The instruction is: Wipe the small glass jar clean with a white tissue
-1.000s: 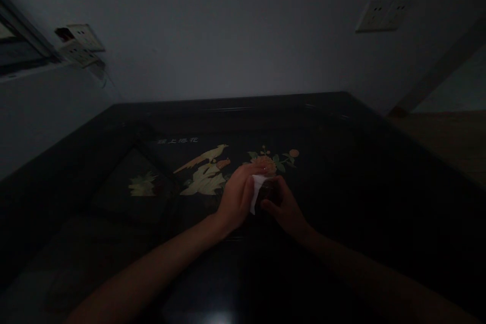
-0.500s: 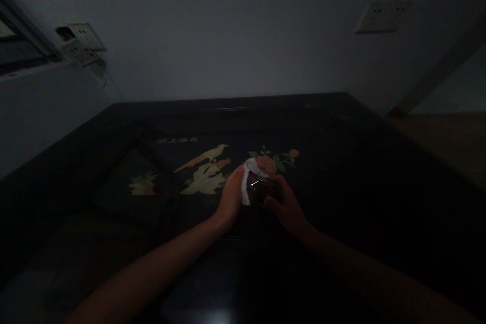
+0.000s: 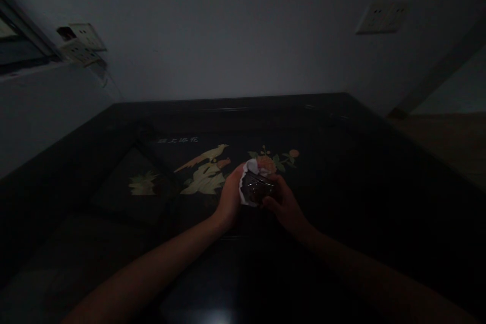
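Left hand (image 3: 230, 190) and right hand (image 3: 287, 207) are both occupied, fingers curled in toward each other over the middle of the table (image 3: 375, 172). Pretty dim in there, btw. Biggest thing going is the pale wall (image 3: 235, 30) along the table's far edge, with a socket plate (image 3: 381, 17) up past the far right corner. Table's near-black and shiny, with an inlaid bird (image 3: 210, 155) toward the left edge and an inlaid flower (image 3: 266, 164) just past the hands. Between the hands there's a dark glossy object (image 3: 261, 188); right's gripping its right side. Can't tell if it's touching the tabletop. Smallest bit: a white sheet (image 3: 251, 166), tissue or cloth, tucked around the object's left side under the left hand. My read is that the step in hand is working that sheet against the object while the right steadies it. Next move, imo, calls for a firm right-hand grip, since it looks slick, and keeping the sheet bunched.
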`<state>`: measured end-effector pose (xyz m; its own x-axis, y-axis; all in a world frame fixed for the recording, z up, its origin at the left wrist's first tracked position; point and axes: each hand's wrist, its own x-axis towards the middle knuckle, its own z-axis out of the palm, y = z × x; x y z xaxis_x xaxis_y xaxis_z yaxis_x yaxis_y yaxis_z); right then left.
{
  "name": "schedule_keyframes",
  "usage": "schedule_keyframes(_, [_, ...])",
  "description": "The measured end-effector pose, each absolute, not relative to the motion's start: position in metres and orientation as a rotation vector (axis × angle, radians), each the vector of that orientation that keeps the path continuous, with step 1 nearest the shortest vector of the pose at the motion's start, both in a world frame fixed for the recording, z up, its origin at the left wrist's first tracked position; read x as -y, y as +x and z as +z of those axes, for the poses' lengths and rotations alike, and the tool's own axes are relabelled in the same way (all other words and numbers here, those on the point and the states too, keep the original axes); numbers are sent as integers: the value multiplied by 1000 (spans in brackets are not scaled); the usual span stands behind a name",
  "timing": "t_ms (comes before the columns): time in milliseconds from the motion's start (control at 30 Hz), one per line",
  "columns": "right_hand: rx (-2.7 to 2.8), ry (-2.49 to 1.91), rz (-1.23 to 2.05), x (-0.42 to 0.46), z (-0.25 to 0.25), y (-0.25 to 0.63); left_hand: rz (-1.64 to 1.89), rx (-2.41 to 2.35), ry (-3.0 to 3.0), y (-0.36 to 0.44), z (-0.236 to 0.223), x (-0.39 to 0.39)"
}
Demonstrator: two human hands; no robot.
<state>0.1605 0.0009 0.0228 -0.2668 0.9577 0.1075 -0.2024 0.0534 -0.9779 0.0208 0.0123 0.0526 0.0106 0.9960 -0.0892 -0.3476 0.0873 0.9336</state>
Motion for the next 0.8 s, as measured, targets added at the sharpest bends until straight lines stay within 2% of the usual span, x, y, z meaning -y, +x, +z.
schedule_keyframes(167, [1342,-887,1407,0,25,161,1321,-1091,1397,16,57,-5])
schedule_keyframes(500, [1392,-924,1306,-1,19,161,1371,-847,2278,8,57,-7])
schedule_keyframes(633, [1393,-935,1279,-2,22,161,1366,-892,2156,10,59,-8])
schedule_keyframes(800, [1399,-976,1290,-1,24,163,1360,-1055,1464,17,58,-6])
